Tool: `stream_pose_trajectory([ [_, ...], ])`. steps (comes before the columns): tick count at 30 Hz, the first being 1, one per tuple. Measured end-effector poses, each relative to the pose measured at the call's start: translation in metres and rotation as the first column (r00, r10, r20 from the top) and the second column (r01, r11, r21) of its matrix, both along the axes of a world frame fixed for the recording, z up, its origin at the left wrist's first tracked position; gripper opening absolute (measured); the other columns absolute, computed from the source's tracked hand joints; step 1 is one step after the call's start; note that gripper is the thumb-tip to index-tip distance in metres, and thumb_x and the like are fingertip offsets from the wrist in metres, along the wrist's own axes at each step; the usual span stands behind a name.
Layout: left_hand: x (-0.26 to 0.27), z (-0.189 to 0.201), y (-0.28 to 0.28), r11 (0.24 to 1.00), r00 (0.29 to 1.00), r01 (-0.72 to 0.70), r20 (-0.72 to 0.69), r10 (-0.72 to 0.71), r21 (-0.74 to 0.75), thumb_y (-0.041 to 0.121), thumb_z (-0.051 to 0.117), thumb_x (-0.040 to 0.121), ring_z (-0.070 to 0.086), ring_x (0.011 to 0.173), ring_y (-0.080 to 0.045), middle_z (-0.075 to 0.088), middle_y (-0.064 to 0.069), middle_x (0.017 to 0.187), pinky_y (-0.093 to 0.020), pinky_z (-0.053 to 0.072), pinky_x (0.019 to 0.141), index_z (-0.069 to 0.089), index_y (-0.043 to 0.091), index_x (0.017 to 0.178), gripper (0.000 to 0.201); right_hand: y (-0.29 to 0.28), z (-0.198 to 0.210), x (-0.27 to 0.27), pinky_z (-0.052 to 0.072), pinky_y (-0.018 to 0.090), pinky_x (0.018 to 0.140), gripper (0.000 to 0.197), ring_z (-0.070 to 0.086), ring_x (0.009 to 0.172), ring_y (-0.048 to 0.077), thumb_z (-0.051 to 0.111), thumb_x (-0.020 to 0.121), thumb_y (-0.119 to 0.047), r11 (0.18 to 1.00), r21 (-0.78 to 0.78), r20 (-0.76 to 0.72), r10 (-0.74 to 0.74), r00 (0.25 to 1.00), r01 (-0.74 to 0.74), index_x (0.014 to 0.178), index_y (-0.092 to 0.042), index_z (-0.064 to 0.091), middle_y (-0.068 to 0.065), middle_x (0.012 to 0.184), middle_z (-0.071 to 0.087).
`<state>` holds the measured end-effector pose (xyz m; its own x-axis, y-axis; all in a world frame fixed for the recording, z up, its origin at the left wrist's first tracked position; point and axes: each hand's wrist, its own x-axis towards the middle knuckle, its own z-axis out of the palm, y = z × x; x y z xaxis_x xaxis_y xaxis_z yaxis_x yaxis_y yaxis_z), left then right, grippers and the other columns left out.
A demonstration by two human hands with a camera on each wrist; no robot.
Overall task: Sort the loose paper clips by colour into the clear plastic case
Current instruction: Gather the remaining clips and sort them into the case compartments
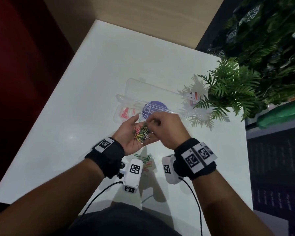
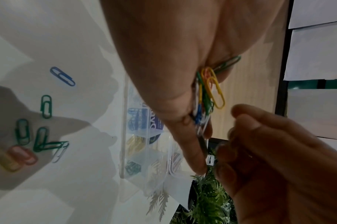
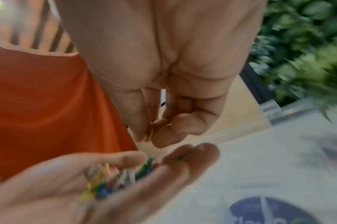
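Head view: a white desk (image 1: 92, 82) is seen at centre, ferns (image 1: 228, 87) at right; mixed clips (image 1: 141, 132) are cupped in the left hand (image 1: 131, 133); a yellow clip (image 3: 150, 134) is pinched by the right hand (image 1: 167, 128).

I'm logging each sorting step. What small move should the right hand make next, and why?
Probably carry its clip to the case. The right hand pinches what looks like a yellow clip above the mixed clips cupped in the left hand, and yellow clips already fill one compartment.
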<state>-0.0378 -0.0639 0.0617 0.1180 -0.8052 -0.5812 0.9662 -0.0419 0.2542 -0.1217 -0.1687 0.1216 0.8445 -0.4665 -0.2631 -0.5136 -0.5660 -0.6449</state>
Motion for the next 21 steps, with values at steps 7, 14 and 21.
stream_pose_trajectory([
  [7, 0.002, -0.001, 0.002, 1.0, 1.0, 0.019, 0.01, -0.019, -0.02, 0.042, 0.024, 0.1, 0.062, 0.078, -0.024, 0.067, -0.016, 0.086, -0.034, 0.057, 0.072, 0.073, -0.003, 0.092, 0.067, 0.013, -0.007, 0.0, 0.049, 0.04, 0.071, 0.016, 0.055, 0.081, 0.024, 0.051, 0.087, -0.016, 0.941, -0.249, -0.166, 0.193, 0.967, -0.231, 0.092, -0.018, 0.066, 0.004, 0.084, 0.055],
  [14, 0.003, 0.0, 0.003, 1.0, 1.0, 0.005, 0.013, -0.006, 0.031, 0.041, 0.029, 0.099, 0.066, 0.083, -0.028, 0.066, -0.02, 0.093, -0.038, 0.058, 0.07, 0.061, -0.004, 0.107, 0.055, 0.009, 0.003, -0.004, 0.041, 0.032, 0.063, 0.011, 0.05, 0.073, 0.02, 0.051, 0.087, -0.013, 0.957, -0.212, -0.082, 0.187, 0.979, -0.201, 0.083, -0.012, 0.062, 0.004, 0.08, 0.057],
  [21, 0.002, 0.003, 0.001, 0.999, 1.0, -0.021, 0.009, 0.021, 0.024, 0.036, 0.027, 0.099, 0.066, 0.096, -0.036, 0.061, -0.027, 0.115, -0.049, 0.049, 0.094, 0.055, -0.008, 0.122, 0.057, 0.001, 0.006, -0.012, 0.038, 0.012, 0.052, 0.014, 0.054, 0.055, -0.003, 0.059, 0.082, -0.009, 0.994, -0.024, 0.087, -0.102, 0.991, 0.104, 0.072, -0.019, 0.058, -0.01, 0.059, 0.054],
])
